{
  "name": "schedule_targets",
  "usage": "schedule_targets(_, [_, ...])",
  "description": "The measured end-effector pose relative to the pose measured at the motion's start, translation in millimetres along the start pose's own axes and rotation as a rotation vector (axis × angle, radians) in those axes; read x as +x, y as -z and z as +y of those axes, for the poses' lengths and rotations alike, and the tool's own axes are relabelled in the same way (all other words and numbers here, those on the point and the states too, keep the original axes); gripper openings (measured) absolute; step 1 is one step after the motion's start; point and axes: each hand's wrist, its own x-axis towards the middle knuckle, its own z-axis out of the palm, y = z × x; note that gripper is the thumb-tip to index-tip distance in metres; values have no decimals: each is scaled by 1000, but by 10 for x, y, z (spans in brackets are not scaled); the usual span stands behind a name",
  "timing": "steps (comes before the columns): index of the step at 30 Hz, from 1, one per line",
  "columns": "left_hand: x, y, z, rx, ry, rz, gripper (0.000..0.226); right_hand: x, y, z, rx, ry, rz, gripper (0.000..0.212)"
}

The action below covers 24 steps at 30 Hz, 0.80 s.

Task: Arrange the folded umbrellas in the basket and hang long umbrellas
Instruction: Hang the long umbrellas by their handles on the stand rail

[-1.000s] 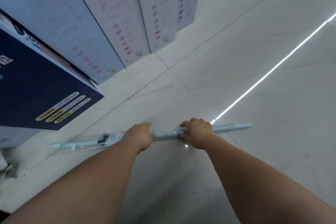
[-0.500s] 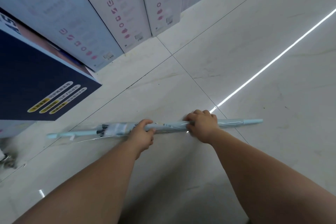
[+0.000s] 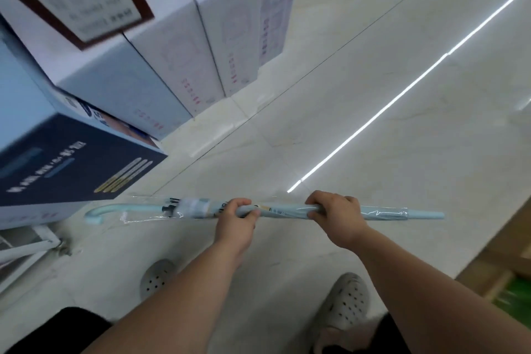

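A long pale blue umbrella in a clear plastic sleeve lies horizontally across the view, above the tiled floor. Its curved handle points left and its tip points right. My left hand grips the shaft near the middle. My right hand grips it further right, fingers curled over the top. No basket or hanging rail is in sight.
Stacked cartons stand at the left: a dark blue one nearest, pale boxes behind. A white metal frame sits at the lower left. My two shoes are on the floor below. Cardboard and something green lie at the right edge.
The view has tilted down and pulled back, so my shoes and the umbrella's curved handle now show. Both hands keep the same grip on the umbrella, which stays level.
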Motion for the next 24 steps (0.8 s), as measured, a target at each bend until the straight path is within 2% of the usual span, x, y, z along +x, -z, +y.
schedule_targets(9, [-2728, -16, 1567, 178, -205, -221, 42, -2106, 2439, -306, 205, -61, 116, 7])
schedule_targets(11, [-3307, 54, 1917, 189, -280, -219, 43, -2505, 2869, -425, 266, -42, 174, 9])
schedule_targets(14, [-4064, 259, 2334, 219, -393, -128, 45, -2959, 3322, -684, 333, 23, 246, 12])
schedule_targets(17, [-4681, 583, 2652, 213, -472, -22, 44, -3248, 3620, -1079, 307, 189, 264, 16])
schedule_targets(20, [-5105, 956, 2877, 175, -528, 106, 38, -3403, 3835, -1580, 279, 351, 203, 17])
schedule_targets(24, [-5481, 1416, 3100, 70, -610, 261, 30, -3487, 4070, -2235, 327, 516, 251, 21])
